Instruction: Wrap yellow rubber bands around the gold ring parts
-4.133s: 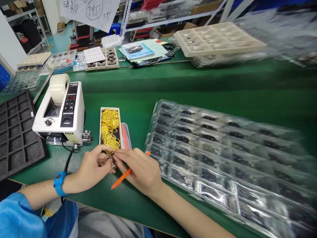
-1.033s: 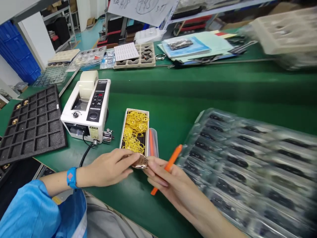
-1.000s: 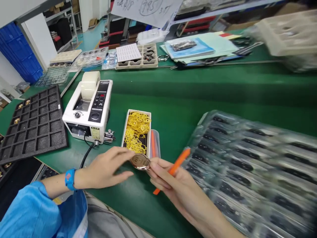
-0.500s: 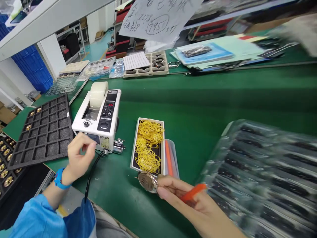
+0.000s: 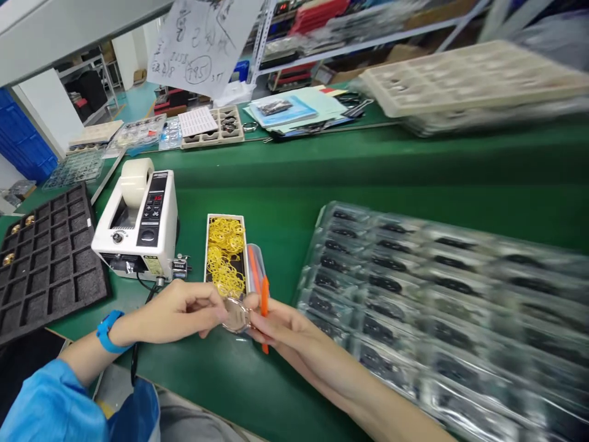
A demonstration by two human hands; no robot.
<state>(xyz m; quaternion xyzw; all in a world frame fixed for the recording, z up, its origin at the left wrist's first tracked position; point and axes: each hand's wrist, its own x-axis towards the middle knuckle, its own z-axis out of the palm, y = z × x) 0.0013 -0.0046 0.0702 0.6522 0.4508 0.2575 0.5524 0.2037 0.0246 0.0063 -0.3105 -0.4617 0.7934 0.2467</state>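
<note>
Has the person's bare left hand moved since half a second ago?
Yes. The left hand has moved rightward, from in front of the white boxy tape dispenser to the shiny round metal piece.

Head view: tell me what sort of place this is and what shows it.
Probably a small-parts assembly or packing workshop: a white tape dispenser stands on a green workbench, a black compartmented tray lies beside it, and loaded storage shelving stands behind.

The right hand (image 5: 276,322) hides part of the round metal case (image 5: 236,316); the beige tray (image 5: 455,103) along the desk's (image 5: 276,196) far edge is blurred.
</note>
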